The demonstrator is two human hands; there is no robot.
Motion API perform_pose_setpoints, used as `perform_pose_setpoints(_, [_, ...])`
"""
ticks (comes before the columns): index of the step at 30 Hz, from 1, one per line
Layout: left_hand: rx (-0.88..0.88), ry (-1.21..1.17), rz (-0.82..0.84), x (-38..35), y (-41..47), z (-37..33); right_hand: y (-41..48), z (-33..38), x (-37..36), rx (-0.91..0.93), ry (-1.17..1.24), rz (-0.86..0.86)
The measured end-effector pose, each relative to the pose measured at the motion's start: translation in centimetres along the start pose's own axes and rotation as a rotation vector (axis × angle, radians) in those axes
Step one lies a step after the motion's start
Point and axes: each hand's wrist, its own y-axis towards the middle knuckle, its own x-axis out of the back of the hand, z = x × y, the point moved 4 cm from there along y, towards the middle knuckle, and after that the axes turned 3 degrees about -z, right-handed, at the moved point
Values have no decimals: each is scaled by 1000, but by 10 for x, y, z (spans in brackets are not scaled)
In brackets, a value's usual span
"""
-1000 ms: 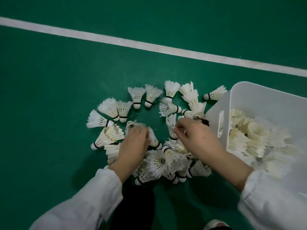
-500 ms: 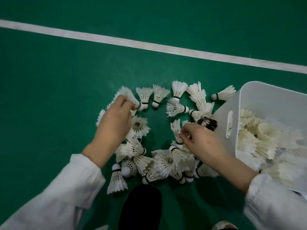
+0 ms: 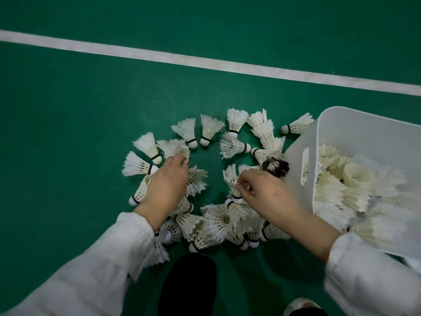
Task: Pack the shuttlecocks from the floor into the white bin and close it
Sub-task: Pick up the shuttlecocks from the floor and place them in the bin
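While no writing is legible, both hands' fingers pinch shuttlecocks: left hand (image 3: 167,183), right hand (image 3: 265,190), beside the white bin (image 3: 296,156).

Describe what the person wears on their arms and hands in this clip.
Both arms wear long white sleeves, loose and creased, ending at the wrists: left sleeve, right sleeve. The left hand and right hand are bare: no gloves, rings, watch or markings visible.

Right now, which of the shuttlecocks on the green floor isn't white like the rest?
The dark brown-black feathered shuttlecock, lying against the white plastic bin's slotted wall just beyond the right hand. Every other one has white feathers.
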Motion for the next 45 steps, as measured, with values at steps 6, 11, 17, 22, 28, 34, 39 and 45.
perform_pose_setpoints(6, [22, -228, -113, 59, 7, -11, 7, 8, 35, 119, 15, 4])
perform_pose_setpoints(11, [-91, -280, -204, 130, 20, -52, -2, 2, 120, 130, -29, -141])
perform_pose_setpoints(17, [-365, -252, -257, 188, 38, -151, -76, -79, 193, -51, 6, -344])
perform_pose_setpoints(22, [-553, -188, -140, 170, 50, -249, -136, -166, 171, -302, 15, -227])
perform_pose_setpoints(28, [-663, -127, 7, 106, 47, -313, -167, -235, 134, -546, -56, -140])
perform_pose_setpoints(34, [-814, -41, 26, 86, 48, -321, -176, -277, 103, -710, -68, 29])
perform_pose_setpoints(39, [-786, -65, 40, 77, 48, -335, -173, -284, 87, -708, -36, 165])
perform_pose_setpoints(45, [-644, -227, 39, 56, 37, -347, -175, -286, 66, -632, 28, 441])
